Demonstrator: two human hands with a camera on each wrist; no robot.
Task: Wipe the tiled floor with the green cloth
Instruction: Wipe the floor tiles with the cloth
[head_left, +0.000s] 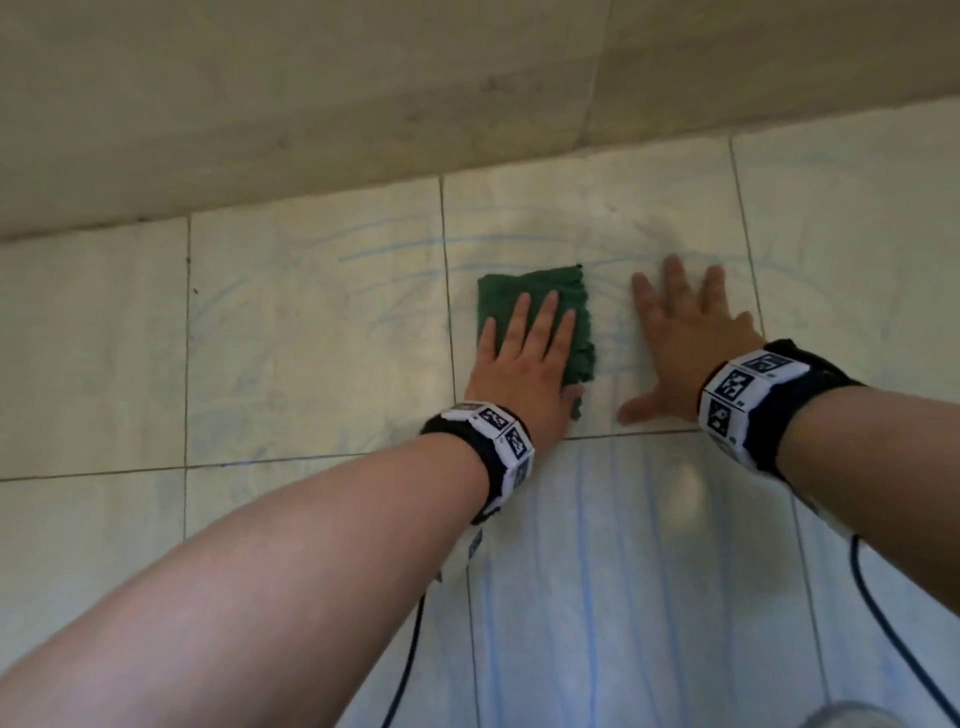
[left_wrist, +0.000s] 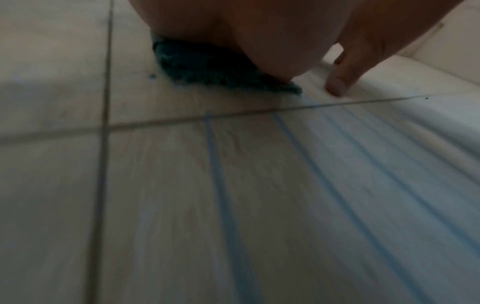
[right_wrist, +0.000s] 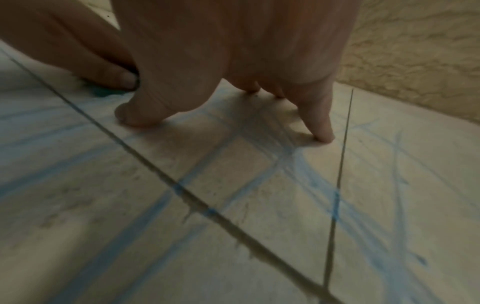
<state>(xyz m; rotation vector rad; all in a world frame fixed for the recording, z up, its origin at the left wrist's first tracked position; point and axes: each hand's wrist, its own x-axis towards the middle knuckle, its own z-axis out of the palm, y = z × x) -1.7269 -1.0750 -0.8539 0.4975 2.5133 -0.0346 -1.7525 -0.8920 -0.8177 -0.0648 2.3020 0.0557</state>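
Hands are resting on the pale, shiny tiled floor (head_left: 311, 322) in the head view. The left hand (head_left: 519, 364) is lying flat with straight fingers, pressing down on the dark green folded cloth (head_left: 535, 291). The cloth is sitting on the tile just below the beige wall (head_left: 311, 104). The right hand (head_left: 685, 338) is lying just beside the cloth, fingers spread wide on the bare tile, holding nothing. Black bands with white square markers (head_left: 493, 441) are going round both wrists. Blue streaks (head_left: 587, 571) are showing on the tiles, many of them on the near tile.

From the left wrist view, the palm is sitting on top of the cloth (left_wrist: 207, 67), and long blue lines (left_wrist: 221, 185) are running along the tile in front.

From the right wrist view, the spread fingertips (right_wrist: 323, 133) are touching the floor, and crossing blue marks (right_wrist: 298, 168) are lying all around them. A bit of the cloth (right_wrist: 103, 93) is peeking out under the other hand.

The wiping looks to be partly done, with plenty of blue marks left to clean, mostly on the near tile.
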